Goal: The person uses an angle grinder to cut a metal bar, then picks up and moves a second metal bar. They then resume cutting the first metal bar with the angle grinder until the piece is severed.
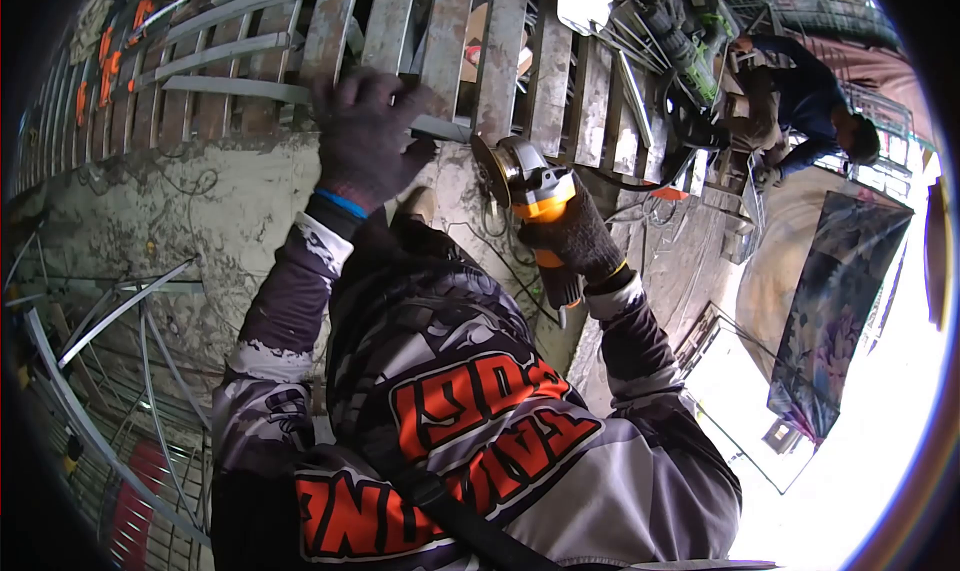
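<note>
My right hand (578, 239), in a dark knit glove, is closed around the body of an angle grinder (545, 199) with a yellow and silver head. The grinder's round disc (489, 171) faces left, close to the end of a flat metal bar (240, 88). This bar lies across the slats of a wooden rack. My left hand (365, 136), also gloved, is wrapped over the bar with its thumb toward the disc. Motion smears the left fingertips a little.
More metal strips (225, 55) lie on the slatted rack (330, 36), with orange tools (105, 66) at its far left. Welded metal frames (120, 431) stand at lower left. A person (810, 101) crouches at upper right, near a green machine (690, 46). Cables trail over the floor (240, 211).
</note>
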Motion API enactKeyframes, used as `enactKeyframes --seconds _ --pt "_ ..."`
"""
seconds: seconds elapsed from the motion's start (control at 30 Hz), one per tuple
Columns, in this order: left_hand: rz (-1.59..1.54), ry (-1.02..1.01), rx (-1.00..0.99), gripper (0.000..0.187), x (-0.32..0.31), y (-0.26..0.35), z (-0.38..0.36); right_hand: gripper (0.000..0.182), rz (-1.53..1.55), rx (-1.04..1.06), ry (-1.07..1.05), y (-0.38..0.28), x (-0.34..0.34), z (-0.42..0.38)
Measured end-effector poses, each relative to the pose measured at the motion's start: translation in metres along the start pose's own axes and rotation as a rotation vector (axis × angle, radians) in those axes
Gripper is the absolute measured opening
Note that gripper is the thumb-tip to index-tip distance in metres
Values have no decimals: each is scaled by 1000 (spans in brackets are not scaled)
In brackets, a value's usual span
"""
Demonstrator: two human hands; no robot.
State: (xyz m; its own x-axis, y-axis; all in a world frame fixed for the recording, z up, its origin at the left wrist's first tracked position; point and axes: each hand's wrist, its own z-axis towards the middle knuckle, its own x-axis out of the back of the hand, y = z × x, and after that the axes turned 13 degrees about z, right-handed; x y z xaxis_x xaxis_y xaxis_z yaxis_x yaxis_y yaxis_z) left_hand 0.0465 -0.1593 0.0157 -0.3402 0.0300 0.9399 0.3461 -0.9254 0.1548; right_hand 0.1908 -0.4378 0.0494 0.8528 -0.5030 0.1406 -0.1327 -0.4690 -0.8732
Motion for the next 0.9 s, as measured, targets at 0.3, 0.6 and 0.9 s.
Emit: enactKeyframes --seconds 0.3,0.6,0.9 --pt "-163 114 -11 45 -32 21 -9 78 -4 -10 2 7 3 1" --pt "-145 150 -5 40 -35 22 -9 72 10 22 8 1 -1 2" --pt "-134 122 14 40 -34 24 -10 73 1 31 -15 8 2 5"
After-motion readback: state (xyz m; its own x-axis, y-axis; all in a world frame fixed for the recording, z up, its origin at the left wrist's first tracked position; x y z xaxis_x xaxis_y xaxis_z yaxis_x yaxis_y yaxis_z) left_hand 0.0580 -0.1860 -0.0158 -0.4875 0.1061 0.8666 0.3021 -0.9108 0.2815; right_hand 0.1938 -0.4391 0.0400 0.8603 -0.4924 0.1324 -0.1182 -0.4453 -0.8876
